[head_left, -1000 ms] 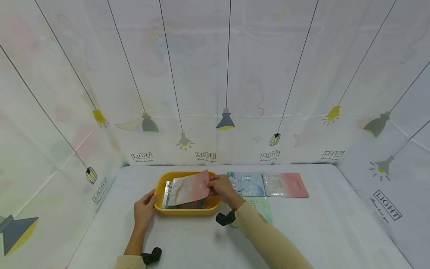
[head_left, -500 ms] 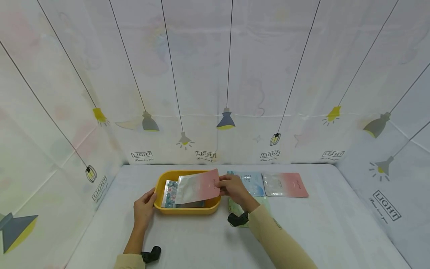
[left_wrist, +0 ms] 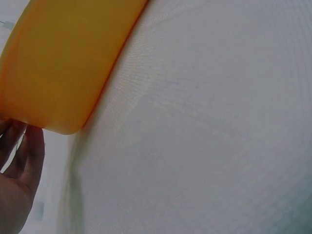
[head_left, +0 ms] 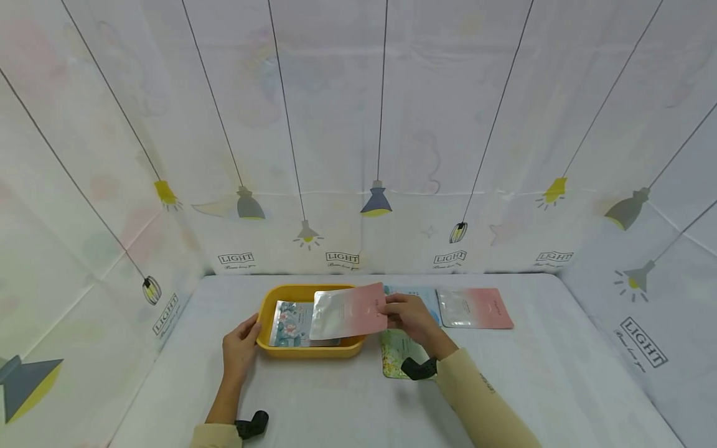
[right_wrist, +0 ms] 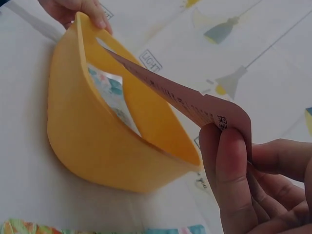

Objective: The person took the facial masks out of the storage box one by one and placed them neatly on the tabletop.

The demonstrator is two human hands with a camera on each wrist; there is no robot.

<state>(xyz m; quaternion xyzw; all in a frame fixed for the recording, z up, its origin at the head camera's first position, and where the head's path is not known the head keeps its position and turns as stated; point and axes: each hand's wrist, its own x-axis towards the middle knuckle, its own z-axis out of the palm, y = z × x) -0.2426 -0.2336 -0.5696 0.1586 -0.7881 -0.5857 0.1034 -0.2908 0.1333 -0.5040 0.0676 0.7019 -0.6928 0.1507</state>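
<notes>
My right hand [head_left: 411,317] pinches a pink-and-silver sheet mask sachet [head_left: 347,311] by its right edge. The sachet is held up over the right part of a yellow plastic basin [head_left: 313,353]. In the right wrist view its printed side [right_wrist: 185,105] is seen nearly edge-on, between thumb and fingers. Inside the basin lies a floral blue sachet [head_left: 291,323], partly covered by the pink one. My left hand [head_left: 239,348] grips the left end of the basin at its rim; in the left wrist view the fingers [left_wrist: 33,156] meet the basin's end wall.
Right of the basin, a light blue sachet [head_left: 431,302] lies partly behind my right hand. Beside it is another pink-and-silver sachet [head_left: 476,308], and nearer me a green one [head_left: 396,358]. A white cloth [head_left: 313,404] covers the table; a lamp-print curtain [head_left: 336,124] stands behind.
My right hand has moved right with the pink sachet, uncovering more of the floral sachet in the basin. The left hand and the basin have stayed in place.
</notes>
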